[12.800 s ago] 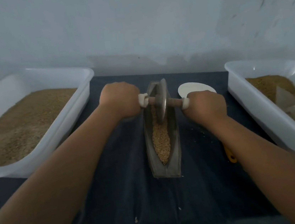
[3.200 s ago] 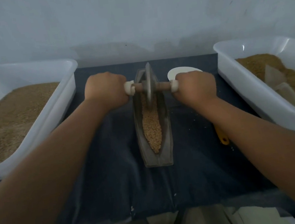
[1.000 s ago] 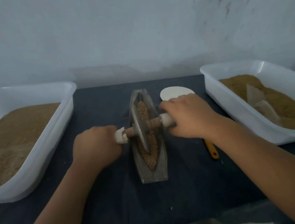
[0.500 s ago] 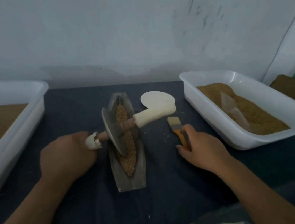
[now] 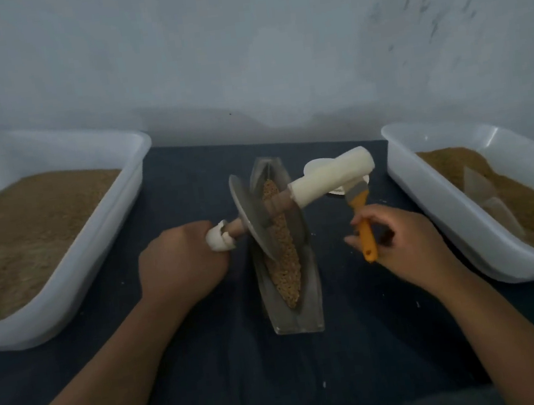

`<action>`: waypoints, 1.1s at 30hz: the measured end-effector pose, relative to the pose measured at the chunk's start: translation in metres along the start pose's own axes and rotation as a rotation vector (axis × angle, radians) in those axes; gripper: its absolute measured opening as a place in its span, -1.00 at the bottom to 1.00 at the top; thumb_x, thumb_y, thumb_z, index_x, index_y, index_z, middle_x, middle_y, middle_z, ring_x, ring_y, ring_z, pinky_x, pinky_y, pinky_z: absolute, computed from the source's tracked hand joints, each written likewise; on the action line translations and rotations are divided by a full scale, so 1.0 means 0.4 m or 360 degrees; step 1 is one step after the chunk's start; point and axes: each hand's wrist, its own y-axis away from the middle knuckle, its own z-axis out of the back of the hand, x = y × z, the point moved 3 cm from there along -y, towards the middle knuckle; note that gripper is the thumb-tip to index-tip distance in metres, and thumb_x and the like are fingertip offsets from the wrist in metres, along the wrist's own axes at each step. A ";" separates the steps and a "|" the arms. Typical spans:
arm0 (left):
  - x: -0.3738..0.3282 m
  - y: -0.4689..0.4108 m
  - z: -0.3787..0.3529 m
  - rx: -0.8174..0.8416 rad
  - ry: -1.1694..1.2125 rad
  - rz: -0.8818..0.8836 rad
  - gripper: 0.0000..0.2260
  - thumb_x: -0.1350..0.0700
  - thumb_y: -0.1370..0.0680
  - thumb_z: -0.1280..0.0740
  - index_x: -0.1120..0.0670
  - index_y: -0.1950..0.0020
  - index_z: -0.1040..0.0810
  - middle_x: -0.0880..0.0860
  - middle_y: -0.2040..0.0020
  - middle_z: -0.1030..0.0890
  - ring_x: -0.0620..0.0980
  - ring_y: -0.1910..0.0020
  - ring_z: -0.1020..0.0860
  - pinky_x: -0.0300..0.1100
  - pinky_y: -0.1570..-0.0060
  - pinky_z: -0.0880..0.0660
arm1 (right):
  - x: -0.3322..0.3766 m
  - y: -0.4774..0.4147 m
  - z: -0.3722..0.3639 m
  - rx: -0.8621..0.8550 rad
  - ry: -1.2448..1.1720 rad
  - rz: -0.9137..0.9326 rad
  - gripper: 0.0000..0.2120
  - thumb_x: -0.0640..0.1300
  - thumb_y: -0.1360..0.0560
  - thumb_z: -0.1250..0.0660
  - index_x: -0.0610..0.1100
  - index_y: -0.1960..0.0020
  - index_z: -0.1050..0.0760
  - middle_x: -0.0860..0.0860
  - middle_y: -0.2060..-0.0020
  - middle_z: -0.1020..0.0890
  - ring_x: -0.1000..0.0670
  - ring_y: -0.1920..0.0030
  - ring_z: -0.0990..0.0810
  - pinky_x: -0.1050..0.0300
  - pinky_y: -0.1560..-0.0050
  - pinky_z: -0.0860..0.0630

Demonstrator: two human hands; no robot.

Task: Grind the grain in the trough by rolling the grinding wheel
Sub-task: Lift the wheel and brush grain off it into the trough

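Observation:
A grey boat-shaped trough (image 5: 309, 311) lies lengthwise on the dark cloth, with brown grain (image 5: 284, 260) along its groove. The metal grinding wheel (image 5: 255, 224) stands tilted in the trough, its axle slanting up to the right. My left hand (image 5: 182, 266) grips the wheel's left handle. The white-wrapped right handle (image 5: 333, 179) sticks up free, with no hand on it. Just right of the trough, my right hand (image 5: 402, 246) holds a small brush (image 5: 363, 220) by its orange handle, bristles pointing away from me.
A white tub (image 5: 104, 229) full of brown grain stands at the left. A second white tub (image 5: 455, 213) at the right holds brown meal and a sheet of paper. A white dish (image 5: 316, 166) sits behind the raised handle. A wall (image 5: 240, 54) closes the far side.
My right hand left the wheel's right handle and picked the orange brush up off the cloth. The wheel has tipped over to the left, held by my left hand alone.

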 end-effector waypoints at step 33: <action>-0.001 -0.007 0.000 0.0036 0.0596 0.0318 -0.87 -0.15 -0.32 -0.34 -0.18 0.18 -0.59 -0.24 0.32 -0.62 -0.13 0.37 -0.57 -0.16 0.37 -0.38 | 0.130 -0.230 -0.059 -0.0518 -0.0293 0.0066 -0.72 -0.01 -0.65 -0.27 -0.02 0.22 -0.34 0.01 0.39 -0.49 0.07 0.36 -0.49 0.31 0.42 -0.31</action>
